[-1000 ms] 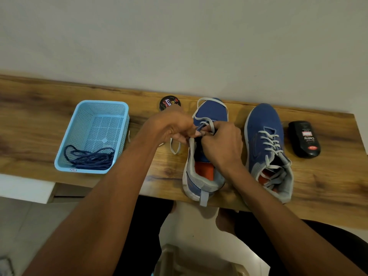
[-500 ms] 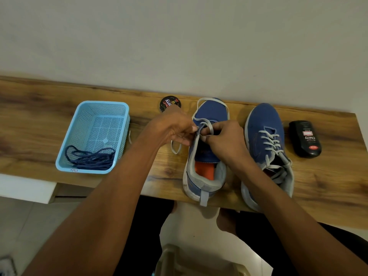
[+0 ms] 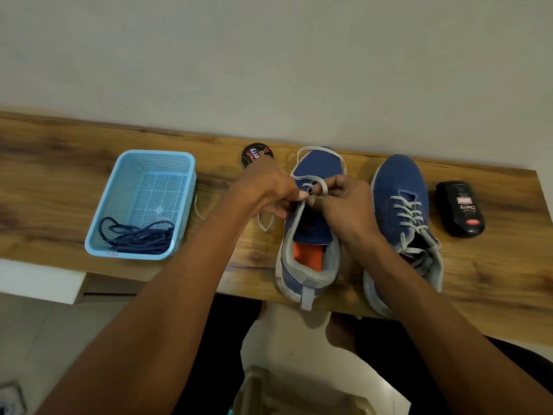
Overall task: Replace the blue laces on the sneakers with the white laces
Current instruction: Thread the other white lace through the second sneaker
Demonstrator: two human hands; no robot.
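Two blue sneakers stand on the wooden shelf, toes toward the wall. The left sneaker has a white lace looped over its toe and through its front eyelets. My left hand pinches the lace at the sneaker's left eyelet row. My right hand pinches a loop of the same lace just beside it. The right sneaker is fully laced in white. The blue laces lie bunched in a light blue basket.
A round shoe polish tin sits behind my left hand near the wall. A black polish bottle lies at the far right of the shelf. A loose lace end lies beside the basket. Below the shelf are my legs and a tiled floor.
Both hands have shifted slightly toward the toe of the left sneaker, working the white lace at the front eyelets. More of the sneaker's opening and orange insole shows now.
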